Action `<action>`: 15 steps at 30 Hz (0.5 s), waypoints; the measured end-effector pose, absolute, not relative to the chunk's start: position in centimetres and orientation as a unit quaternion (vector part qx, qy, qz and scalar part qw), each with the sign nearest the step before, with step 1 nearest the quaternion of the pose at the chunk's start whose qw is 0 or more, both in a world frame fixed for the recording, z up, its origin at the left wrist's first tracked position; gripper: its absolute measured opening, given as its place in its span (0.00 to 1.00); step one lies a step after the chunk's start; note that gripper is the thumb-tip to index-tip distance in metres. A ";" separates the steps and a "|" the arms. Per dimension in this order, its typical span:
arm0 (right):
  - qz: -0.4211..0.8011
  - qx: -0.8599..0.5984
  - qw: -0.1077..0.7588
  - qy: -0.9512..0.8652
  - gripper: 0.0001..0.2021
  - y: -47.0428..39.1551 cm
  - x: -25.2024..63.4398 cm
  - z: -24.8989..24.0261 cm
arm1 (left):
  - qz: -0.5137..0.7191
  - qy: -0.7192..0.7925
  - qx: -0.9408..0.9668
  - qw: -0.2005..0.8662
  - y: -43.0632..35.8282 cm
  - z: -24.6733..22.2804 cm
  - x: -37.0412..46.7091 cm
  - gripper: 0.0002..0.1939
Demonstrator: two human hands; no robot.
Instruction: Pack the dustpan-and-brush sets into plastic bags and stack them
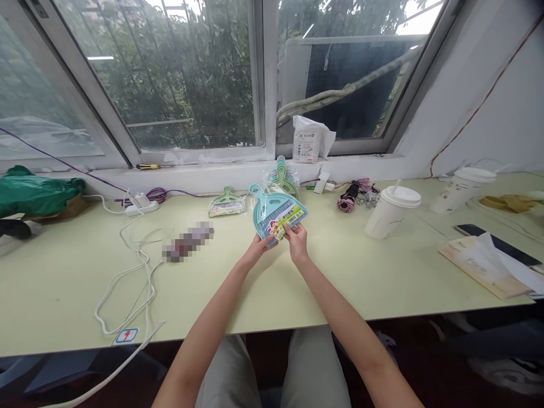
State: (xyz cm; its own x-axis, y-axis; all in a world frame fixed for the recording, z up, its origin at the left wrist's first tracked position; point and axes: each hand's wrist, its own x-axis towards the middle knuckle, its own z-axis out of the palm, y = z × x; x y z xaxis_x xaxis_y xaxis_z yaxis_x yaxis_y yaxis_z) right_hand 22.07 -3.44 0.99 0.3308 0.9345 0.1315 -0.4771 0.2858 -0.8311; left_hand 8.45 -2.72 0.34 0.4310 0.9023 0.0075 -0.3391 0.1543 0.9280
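Note:
A light-blue dustpan and brush set (268, 208) with a yellow-green printed label is held up above the table in both hands. My left hand (255, 250) grips its lower left edge, and my right hand (297, 241) pinches the lower edge near the label. Its handle points up and away to the left. Behind it, close to the window ledge, stands a stack of similar dustpans (282, 177) in clear wrap, green in front. A green dustpan set (227, 203) lies to the left at the back of the table.
White cables (147, 266) and a power strip (141, 207) lie on the left of the table (178, 306). Rightward are a folded umbrella (348, 198), paper cups (389, 212), a phone (497, 243) and a tissue pack (484, 266). A wrapped white package (306, 144) sits on the ledge.

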 end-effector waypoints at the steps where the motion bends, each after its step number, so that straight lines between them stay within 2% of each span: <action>1: 0.477 -0.354 0.738 -0.321 0.22 -3.4 22.1 0.9 | 0.433 0.298 0.476 0.705 -2.7 0.2 8.6 0.28; 8: 0.463 -0.349 0.746 -0.326 0.25 -3.5 21.7 0.8 | 0.509 0.226 0.463 0.690 -2.6 1.7 8.3 0.29; 15: 0.446 -0.375 0.729 -0.359 0.25 -4.0 21.2 0.9 | 0.549 0.289 0.457 0.637 -2.6 1.1 8.4 0.34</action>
State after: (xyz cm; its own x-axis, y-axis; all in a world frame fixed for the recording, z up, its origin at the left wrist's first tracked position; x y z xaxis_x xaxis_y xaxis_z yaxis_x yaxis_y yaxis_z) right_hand 21.16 -3.98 0.88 0.3436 0.9200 0.1886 -0.3810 0.3201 -0.8674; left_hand 8.43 -2.63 1.09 0.2301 0.9639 0.1342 -0.4365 -0.0210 0.8995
